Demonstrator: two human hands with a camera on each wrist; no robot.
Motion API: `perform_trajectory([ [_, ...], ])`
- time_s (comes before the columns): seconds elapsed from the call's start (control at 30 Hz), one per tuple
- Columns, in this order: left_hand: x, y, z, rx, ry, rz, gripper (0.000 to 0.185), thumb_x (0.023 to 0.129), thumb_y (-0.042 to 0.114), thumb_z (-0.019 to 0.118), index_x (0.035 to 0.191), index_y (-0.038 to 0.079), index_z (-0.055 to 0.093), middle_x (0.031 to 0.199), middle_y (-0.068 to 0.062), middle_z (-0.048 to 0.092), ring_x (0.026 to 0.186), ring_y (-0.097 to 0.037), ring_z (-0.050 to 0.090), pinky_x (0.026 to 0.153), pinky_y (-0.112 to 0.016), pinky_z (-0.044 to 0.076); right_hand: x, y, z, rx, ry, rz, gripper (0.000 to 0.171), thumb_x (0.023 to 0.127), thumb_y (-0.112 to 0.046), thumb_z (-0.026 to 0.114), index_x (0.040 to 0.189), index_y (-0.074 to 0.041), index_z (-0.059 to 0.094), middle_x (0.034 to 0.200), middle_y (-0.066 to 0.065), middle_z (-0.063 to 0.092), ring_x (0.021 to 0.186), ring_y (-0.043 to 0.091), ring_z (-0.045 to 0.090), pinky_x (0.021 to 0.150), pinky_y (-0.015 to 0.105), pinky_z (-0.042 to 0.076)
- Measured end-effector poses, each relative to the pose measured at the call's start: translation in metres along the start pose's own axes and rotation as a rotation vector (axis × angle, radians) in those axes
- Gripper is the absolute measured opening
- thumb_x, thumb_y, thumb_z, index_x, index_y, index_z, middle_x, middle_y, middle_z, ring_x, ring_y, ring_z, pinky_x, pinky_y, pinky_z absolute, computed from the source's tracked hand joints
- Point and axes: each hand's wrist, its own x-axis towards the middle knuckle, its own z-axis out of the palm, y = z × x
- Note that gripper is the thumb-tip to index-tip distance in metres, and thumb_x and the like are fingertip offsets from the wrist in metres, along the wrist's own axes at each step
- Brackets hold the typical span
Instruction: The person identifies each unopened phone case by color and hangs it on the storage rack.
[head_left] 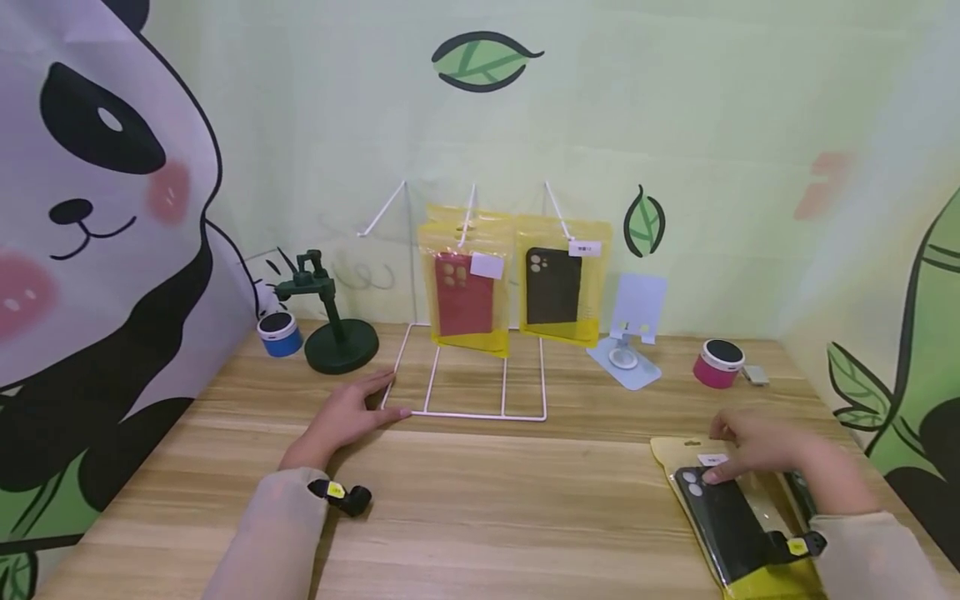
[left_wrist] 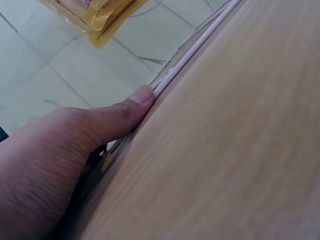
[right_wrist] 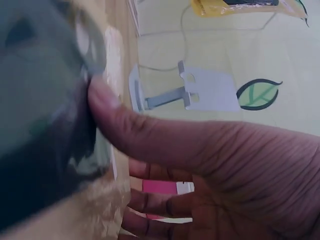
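A white wire rack (head_left: 465,414) stands mid-table with two yellow packages hanging on it: a red phone case (head_left: 463,293) and a black phone case (head_left: 553,287). My left hand (head_left: 386,400) lies flat at the rack's front left corner, its thumb (left_wrist: 127,110) against the base wire (left_wrist: 200,50). At the right, a third yellow package with a black case (head_left: 731,525) lies on the table. My right hand (head_left: 720,454) pinches its top end, thumb (right_wrist: 105,100) on the dark case (right_wrist: 40,100), fingers curled at the edge.
A light blue phone stand (head_left: 633,333) and a pink speaker (head_left: 718,363) sit right of the rack, with a small grey item (head_left: 756,375) beside them. A dark green stand (head_left: 337,333) and a blue speaker (head_left: 280,333) are at the back left. Walls enclose the table.
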Motion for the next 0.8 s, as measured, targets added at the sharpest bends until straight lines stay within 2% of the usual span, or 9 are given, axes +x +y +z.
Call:
perform_trajectory([
  [0.2, 0.000, -0.002, 0.002, -0.002, 0.005, 0.009, 0.085, 0.084, 0.064, 0.071, 0.150, 0.015, 0.050, 0.155, -0.007, 0.045, 0.144, -0.033, 0.038, 0.116, -0.057, 0.030, 0.001, -0.005, 0.005, 0.094, -0.074, -0.035, 0.039, 0.082, -0.036, 0.082, 0.098, -0.007, 0.061, 0.093, 0.005, 0.061, 0.085, 0.022, 0.054, 0.073, 0.041, 0.047],
  [0.3, 0.001, -0.004, 0.002, 0.003, 0.011, 0.025, 0.086, 0.083, 0.066, 0.070, 0.150, 0.015, 0.050, 0.154, -0.007, 0.047, 0.143, -0.032, 0.040, 0.116, -0.055, 0.031, 0.001, -0.003, 0.006, 0.170, -0.082, -0.122, 0.024, 0.087, -0.028, 0.078, 0.092, -0.010, 0.062, 0.082, 0.001, 0.056, 0.077, 0.017, 0.051, 0.066, 0.033, 0.041],
  [0.47, 0.002, -0.005, 0.003, -0.003, 0.020, 0.034, 0.086, 0.083, 0.066, 0.070, 0.149, 0.015, 0.051, 0.154, -0.007, 0.047, 0.142, -0.032, 0.041, 0.116, -0.053, 0.032, 0.001, -0.002, 0.003, 0.289, -0.055, -0.246, 0.011, 0.093, -0.018, 0.071, 0.093, -0.010, 0.064, 0.083, 0.000, 0.059, 0.075, 0.012, 0.052, 0.062, 0.027, 0.041],
  [0.6, 0.001, -0.005, 0.002, -0.006, 0.021, 0.034, 0.086, 0.083, 0.065, 0.071, 0.149, 0.014, 0.051, 0.154, -0.007, 0.046, 0.143, -0.032, 0.040, 0.116, -0.053, 0.031, 0.001, -0.007, -0.003, 0.350, 0.041, -0.265, 0.009, 0.095, -0.017, 0.070, 0.097, -0.009, 0.066, 0.084, 0.001, 0.062, 0.075, 0.013, 0.054, 0.061, 0.028, 0.044],
  [0.8, 0.000, -0.004, 0.002, -0.001, 0.020, 0.029, 0.085, 0.084, 0.064, 0.071, 0.149, 0.014, 0.051, 0.153, -0.008, 0.047, 0.143, -0.032, 0.041, 0.116, -0.054, 0.031, -0.005, -0.022, -0.011, 0.376, 0.274, -0.274, 0.011, 0.094, -0.021, 0.072, 0.098, -0.012, 0.067, 0.085, 0.003, 0.064, 0.075, 0.016, 0.058, 0.063, 0.030, 0.051],
])
